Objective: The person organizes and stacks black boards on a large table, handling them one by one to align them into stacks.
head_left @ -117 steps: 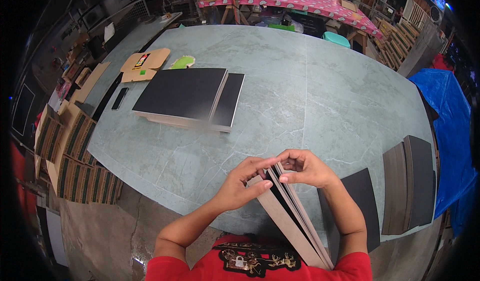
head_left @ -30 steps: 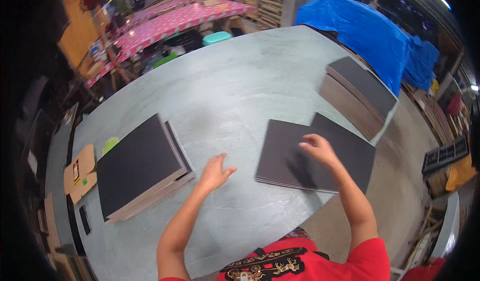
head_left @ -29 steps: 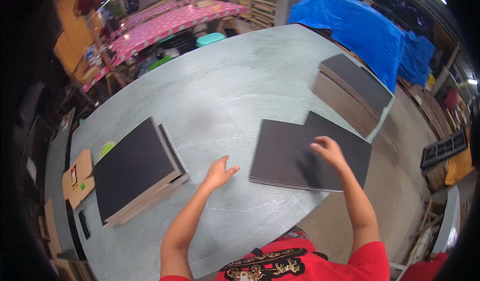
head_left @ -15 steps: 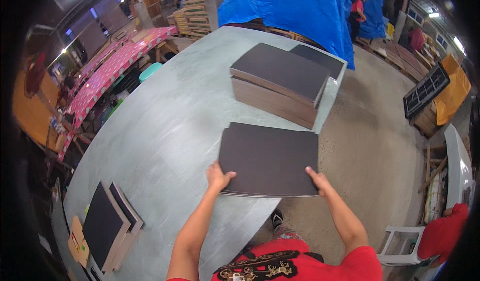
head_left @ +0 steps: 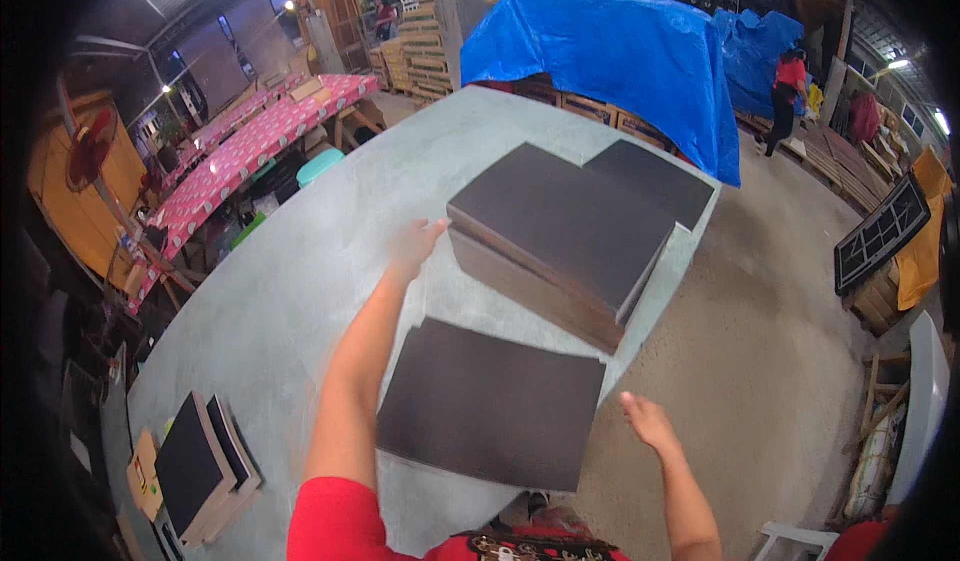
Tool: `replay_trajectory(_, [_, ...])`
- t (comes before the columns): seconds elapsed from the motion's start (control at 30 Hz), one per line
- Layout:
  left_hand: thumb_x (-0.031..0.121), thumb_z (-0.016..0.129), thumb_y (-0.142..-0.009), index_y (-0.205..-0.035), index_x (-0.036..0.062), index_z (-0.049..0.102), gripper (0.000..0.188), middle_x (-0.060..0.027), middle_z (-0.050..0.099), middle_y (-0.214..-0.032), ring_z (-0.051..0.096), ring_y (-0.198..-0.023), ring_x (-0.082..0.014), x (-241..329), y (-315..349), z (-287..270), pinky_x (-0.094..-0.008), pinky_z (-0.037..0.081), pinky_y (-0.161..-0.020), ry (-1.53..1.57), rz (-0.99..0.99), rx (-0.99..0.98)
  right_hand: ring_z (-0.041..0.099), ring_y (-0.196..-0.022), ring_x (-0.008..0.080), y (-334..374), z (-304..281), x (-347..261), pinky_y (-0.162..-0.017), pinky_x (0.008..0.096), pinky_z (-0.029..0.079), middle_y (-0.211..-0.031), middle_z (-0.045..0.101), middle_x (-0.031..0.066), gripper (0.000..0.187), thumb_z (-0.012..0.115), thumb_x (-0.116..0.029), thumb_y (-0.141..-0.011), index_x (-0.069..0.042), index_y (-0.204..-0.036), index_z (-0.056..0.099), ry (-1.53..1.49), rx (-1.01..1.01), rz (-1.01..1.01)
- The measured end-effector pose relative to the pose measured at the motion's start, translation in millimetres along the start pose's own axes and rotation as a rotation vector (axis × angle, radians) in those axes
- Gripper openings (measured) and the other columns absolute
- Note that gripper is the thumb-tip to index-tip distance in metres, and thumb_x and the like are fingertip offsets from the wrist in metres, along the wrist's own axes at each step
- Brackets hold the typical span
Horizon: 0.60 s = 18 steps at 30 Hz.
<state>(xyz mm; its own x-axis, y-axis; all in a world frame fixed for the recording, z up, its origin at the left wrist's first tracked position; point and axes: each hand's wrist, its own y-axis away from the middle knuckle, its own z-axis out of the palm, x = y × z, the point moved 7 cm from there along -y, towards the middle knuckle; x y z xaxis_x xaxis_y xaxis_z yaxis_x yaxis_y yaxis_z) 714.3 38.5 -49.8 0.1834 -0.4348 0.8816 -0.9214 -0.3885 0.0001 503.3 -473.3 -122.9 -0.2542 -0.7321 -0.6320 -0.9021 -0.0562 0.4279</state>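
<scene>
A: In the head view, what are the hands doing?

B: The left hand (head_left: 412, 246) is blurred, fingers extended at the left corner of a tall stack of dark grey rectangular boards with brownish edges (head_left: 560, 226). I see nothing gripped, and can't tell whether it touches. The right hand (head_left: 650, 421), fingers loosely extended, holds nothing, above the grey concrete floor (head_left: 720, 331).

A: And between them?

B: A low pile of flat, dark grey rectangular boards (head_left: 490, 401), nearer the body than the left hand and left of the right hand, apart from both.

A: What might go wrong?

B: The pile's near-right corner seems to overhang, so a bump from the right hand could tip it. The tall stack's upper boards sit askew; a sideways push from the left hand could slide them.

A: Room to move?

B: The pale grey-green, stone-patterned table (head_left: 290, 321) spreads out left of the left hand. Ahead of the right hand, only a narrow strip separates the tall stack from the edge.
</scene>
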Motion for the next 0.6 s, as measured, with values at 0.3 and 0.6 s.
replay_trajectory(0.3, [0.030,0.080,-0.063,-0.114,-0.0051,0.050,0.068,-0.0173,0.058,-0.103,0.059,-0.088,-0.0281,100,-36,27,-0.0384,0.046,-0.075,-0.143,-0.103,-0.077,0.055,-0.099,0.0355,-50,-93,-27,-0.082,0.0461,0.044,-0.113,0.052,0.0265,0.087,0.043,-0.066,-0.078,0.007,-0.125,0.039,-0.702,0.077,-0.032])
replay_trajectory(0.6, [0.030,0.077,-0.066,-0.125,-0.0084,0.038,0.081,-0.0197,0.051,-0.115,0.047,-0.110,-0.0278,46,205,-20,-0.0350,0.034,-0.096,0.217,-0.239,-0.539,0.050,-0.105,0.0402,-12,-87,-86,-0.087,0.0500,0.041,-0.112,0.049,0.0303,0.086,0.071,-0.042,-0.068,0.013,-0.123,0.035,-0.596,0.072,-0.027])
